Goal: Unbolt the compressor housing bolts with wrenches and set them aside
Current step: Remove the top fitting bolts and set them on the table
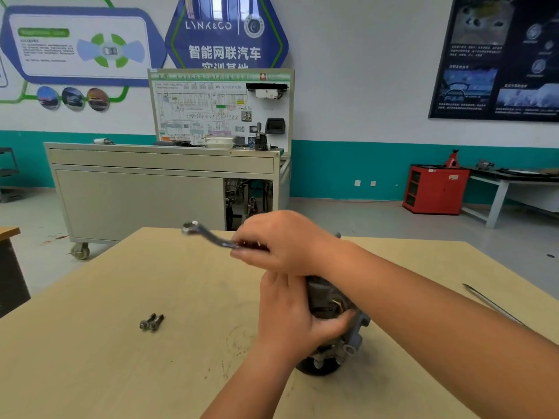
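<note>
One dark grey metal compressor (322, 293) stands on end on the pale wooden tabletop (151, 282), with its black round pulley (317, 368) down against the wood. The person's left hand (290, 316) is wrapped round its side, thumb hooked over the housing. Directly above, resting against that hand's knuckles, the right hand (281, 243) is closed round the shank of one shiny silver steel wrench (207, 234). The wrench's cranked head sticks out to the left in the air, blurred. Its other end is hidden inside the fist, so I cannot tell whether it sits on anything.

Two dark steel bolts (152, 322) lie side by side, touching each other, on the tabletop well to the left of the compressor. One long thin metal rod (490, 303) lies near the right edge, apart from the rest; what tool it is I cannot make out.

Behind the tabletop stands one grey metal cabinet on castors (136, 201). Its right-hand compartment is open, showing cables and machine parts. One red metal cabinet (441, 192) stands against the far wall; its open shelves are too dark to tell what they hold.
</note>
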